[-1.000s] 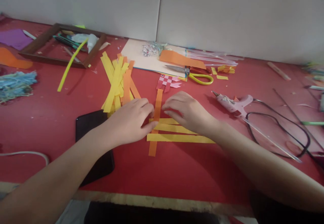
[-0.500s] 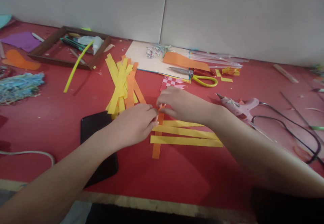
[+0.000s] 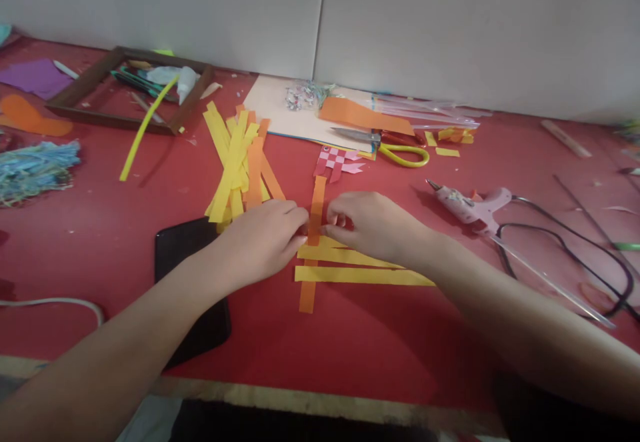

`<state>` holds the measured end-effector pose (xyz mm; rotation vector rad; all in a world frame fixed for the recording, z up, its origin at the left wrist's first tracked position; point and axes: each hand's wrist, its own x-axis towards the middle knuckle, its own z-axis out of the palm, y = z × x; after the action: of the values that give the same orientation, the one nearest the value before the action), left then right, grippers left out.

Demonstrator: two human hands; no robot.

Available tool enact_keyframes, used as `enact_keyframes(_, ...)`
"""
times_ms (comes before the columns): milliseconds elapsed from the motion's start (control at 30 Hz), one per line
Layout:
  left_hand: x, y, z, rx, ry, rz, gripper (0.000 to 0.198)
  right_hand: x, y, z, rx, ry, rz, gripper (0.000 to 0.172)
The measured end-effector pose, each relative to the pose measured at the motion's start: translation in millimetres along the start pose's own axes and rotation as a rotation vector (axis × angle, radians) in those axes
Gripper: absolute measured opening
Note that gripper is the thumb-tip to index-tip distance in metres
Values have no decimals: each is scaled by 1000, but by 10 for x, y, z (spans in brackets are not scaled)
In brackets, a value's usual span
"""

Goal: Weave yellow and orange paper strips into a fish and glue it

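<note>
An orange paper strip (image 3: 317, 201) stands lengthwise between my hands, passing over and under yellow paper strips (image 3: 370, 275) that run sideways to the right. My left hand (image 3: 267, 237) is closed, its thumb and fingertips at the strip's left edge. Opposite it, my right hand (image 3: 375, 224) is curled, with thumb and forefinger tips at the right edge where the upper yellow strips cross. Part of those strips lies hidden under my right hand and forearm. Just beyond the orange strip's far end is a woven pink-and-red paper fish (image 3: 336, 161).
Loose yellow and orange strips (image 3: 235, 162) lie in a pile left of centre, beside a black phone-like slab (image 3: 193, 255) under my left forearm. Scissors (image 3: 403, 154) rest farther back. A pink glue gun (image 3: 470, 209) with its cord lies right; a wooden frame (image 3: 85, 110) holds tools.
My right hand has drawn back toward me and slightly right, uncovering the far end of the orange strip and the paper fish. My left hand has barely moved.
</note>
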<state>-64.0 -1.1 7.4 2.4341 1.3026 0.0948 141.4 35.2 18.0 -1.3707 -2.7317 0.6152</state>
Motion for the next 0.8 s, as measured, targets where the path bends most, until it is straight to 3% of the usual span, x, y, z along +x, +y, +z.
enact_keyframes(200,8,22,-22,25,7,-15,12,-217,2,64,52,19,-49,16)
enact_keyframes(367,16,31,-24,15,30,-19,22,-298,57,159,136,38,-72,13)
enact_keyframes(567,21,34,-31,-7,45,-32,19,-153,37,60,174,146,-73,13)
enact_keyframes(700,8,26,-30,-28,57,-17,18,21,34,1,158,127,-5,10)
enact_keyframes(800,2,35,-26,-62,46,-33,19,127,77,22,119,147,-76,7)
